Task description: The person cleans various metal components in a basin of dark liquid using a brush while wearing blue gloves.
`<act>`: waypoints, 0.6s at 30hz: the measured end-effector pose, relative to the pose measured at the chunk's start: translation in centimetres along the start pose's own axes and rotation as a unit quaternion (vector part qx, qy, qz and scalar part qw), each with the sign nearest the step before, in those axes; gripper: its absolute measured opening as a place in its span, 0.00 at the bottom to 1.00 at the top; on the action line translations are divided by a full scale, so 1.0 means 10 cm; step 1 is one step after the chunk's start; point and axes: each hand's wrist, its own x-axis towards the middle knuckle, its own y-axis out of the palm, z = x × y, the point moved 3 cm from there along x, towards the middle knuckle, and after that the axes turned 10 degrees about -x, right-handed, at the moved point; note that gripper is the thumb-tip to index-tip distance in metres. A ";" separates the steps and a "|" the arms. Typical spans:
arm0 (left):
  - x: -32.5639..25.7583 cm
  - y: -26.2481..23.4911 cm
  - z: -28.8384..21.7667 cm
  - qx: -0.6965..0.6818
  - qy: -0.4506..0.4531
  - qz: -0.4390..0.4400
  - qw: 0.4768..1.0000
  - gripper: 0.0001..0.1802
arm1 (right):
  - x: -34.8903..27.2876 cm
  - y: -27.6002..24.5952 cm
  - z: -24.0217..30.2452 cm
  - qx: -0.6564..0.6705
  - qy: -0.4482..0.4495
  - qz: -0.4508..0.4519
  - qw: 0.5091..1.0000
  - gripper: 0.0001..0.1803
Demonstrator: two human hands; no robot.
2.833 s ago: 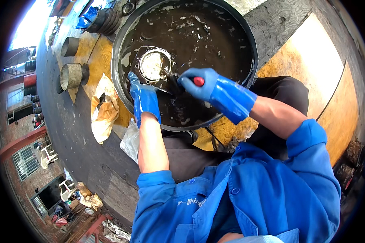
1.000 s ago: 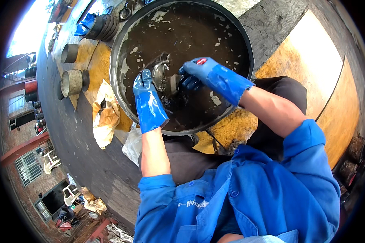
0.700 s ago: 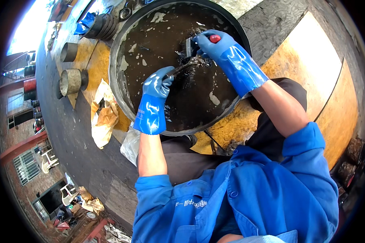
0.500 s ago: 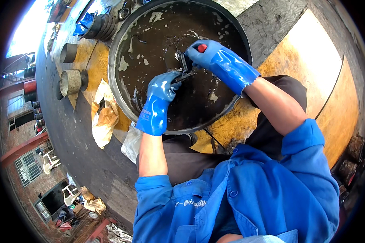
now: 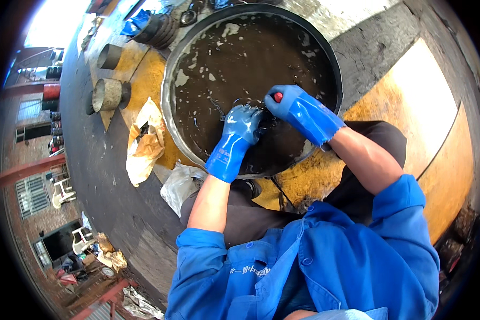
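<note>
A wide round basin (image 5: 168, 96) of dark brown liquid (image 5: 250, 58) stands in front of me, pale foam patches floating on it. Both my hands wear long blue rubber gloves. My right hand (image 5: 287, 102) is closed round a tool whose red handle end (image 5: 278, 97) sticks up out of the fist; its working end is hidden below. To its left, at the liquid's surface, my left hand (image 5: 242, 124) curls its fingers down round something dark that I cannot make out. Ripples surround its fingertips.
A crumpled brown paper bag (image 5: 146, 144) and clear plastic (image 5: 178, 186) lie left of the basin. Short metal cylinders (image 5: 108, 95) and a stack of dark rings (image 5: 157, 32) stand farther off. Yellowish boards (image 5: 405, 101) lie at the right, beside my bent legs.
Both hands have gone down toward the liquid. The dark part seen between them before is now hidden. The view has shifted a little, so the basin sits farther right.
</note>
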 end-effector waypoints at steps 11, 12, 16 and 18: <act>-0.38 -0.14 0.03 -0.023 -0.325 -0.158 0.932 0.56 | -0.17 -0.01 0.14 -0.095 -0.050 -0.002 0.994 0.15; -0.38 -0.21 -0.02 -0.056 -0.376 -0.141 0.914 0.57 | -0.17 0.01 0.14 -0.101 -0.054 0.001 0.993 0.15; -0.46 -0.20 0.02 -0.286 -0.490 -0.171 0.805 0.47 | -0.18 0.01 0.15 -0.112 -0.058 0.019 0.992 0.17; -0.62 0.06 0.32 -0.453 -0.464 -0.167 0.743 0.42 | -0.21 0.05 0.24 -0.109 -0.077 0.029 0.991 0.17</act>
